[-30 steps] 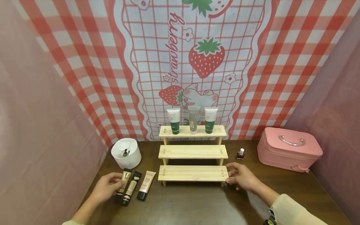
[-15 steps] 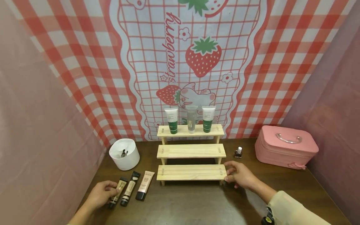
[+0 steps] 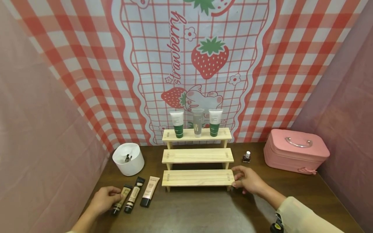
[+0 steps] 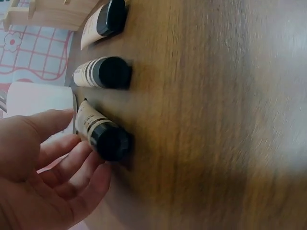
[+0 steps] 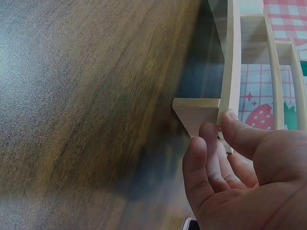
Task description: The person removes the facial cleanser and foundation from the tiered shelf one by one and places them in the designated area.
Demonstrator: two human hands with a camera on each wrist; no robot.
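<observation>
Left hand (image 3: 104, 200), fingers loosely bent beside a gold tube (image 3: 123, 195); right hand (image 3: 250, 181) pinching a wooden stand (image 3: 198, 156).
The tube lies on the table (image 3: 192, 215) near a second tube (image 3: 134, 195); the right thumb presses the lowest shelf's (image 3: 198, 178) end, fingers curled beneath.

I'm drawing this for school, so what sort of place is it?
It's probably a little makeup table. There's a wooden three-step stand with three tubes on its top step, a white pot holding what look like brushes, and a pink case.
</observation>
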